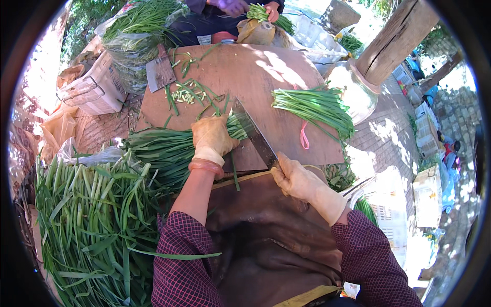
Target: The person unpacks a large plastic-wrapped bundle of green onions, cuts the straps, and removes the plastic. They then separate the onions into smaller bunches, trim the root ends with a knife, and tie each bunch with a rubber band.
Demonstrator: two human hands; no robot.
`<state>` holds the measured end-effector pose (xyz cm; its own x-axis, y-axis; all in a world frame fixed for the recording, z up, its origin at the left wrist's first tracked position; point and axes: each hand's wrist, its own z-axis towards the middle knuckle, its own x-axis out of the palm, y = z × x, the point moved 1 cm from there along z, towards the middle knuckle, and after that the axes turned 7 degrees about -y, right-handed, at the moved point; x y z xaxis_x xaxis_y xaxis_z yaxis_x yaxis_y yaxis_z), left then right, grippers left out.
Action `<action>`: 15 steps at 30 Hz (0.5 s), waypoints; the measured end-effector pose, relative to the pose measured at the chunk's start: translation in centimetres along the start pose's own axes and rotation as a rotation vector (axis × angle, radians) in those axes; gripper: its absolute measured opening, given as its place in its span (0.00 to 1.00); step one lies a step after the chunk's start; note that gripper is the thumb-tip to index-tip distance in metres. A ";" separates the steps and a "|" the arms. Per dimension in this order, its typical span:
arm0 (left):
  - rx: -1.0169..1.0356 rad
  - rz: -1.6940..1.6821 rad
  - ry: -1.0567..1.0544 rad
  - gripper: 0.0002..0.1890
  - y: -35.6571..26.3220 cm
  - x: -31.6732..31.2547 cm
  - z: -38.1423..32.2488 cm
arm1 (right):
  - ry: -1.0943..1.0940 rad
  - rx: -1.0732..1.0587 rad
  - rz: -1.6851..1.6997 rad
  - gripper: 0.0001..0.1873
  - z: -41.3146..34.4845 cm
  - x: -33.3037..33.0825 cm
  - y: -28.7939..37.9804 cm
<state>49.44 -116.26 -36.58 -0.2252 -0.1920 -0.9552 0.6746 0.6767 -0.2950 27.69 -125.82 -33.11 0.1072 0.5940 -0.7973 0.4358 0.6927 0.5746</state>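
Observation:
My gloved left hand grips a bunch of long green garlic chives at the near left edge of the wooden board. In my gloved right hand is a large knife, its blade slanting up and left beside the bunch's cut end. Short pale stem pieces and loose leaves lie beyond my left hand. Another bunch of chives rests at the board's right, by a pink tie. A cleaver lies at the left rim.
A big heap of greens stands at my left. Behind it are a white plastic crate and a bag of chives. Across the board a person's hands hold another bunch. A wooden post and a white basket are at right.

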 end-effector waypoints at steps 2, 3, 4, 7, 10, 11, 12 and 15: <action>0.003 0.017 0.002 0.37 0.1 0.4 0.3 | 0.026 -0.010 0.052 0.12 1.6 0.0 -0.4; 0.021 0.005 -0.006 0.36 0.1 0.5 0.4 | 0.033 0.041 0.064 0.12 3.0 0.3 -0.8; 0.034 -0.007 -0.016 0.36 0.1 0.7 0.7 | 0.022 0.036 0.085 0.12 4.6 0.6 -1.1; 0.039 0.003 0.006 0.35 0.4 1.3 1.0 | 0.001 0.093 0.399 0.13 10.9 2.6 -2.1; 0.008 0.030 -0.058 0.37 0.6 1.5 0.9 | -0.155 0.059 0.325 0.14 17.4 5.4 -1.7; -0.003 0.022 -0.069 0.38 0.7 1.5 0.9 | -0.177 0.047 0.298 0.14 18.5 6.1 -1.5; -0.008 0.014 -0.058 0.39 0.6 1.7 0.7 | -0.222 0.042 0.266 0.14 18.9 6.0 -1.7; -0.014 0.037 -0.081 0.46 0.4 1.4 0.5 | -0.330 -0.058 0.219 0.14 17.3 4.1 -1.8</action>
<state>49.75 -116.60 -38.04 -0.1420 -0.2229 -0.9645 0.6715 0.6942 -0.2593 42.77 -131.67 -40.56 0.4771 0.5737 -0.6658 0.3204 0.5919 0.7396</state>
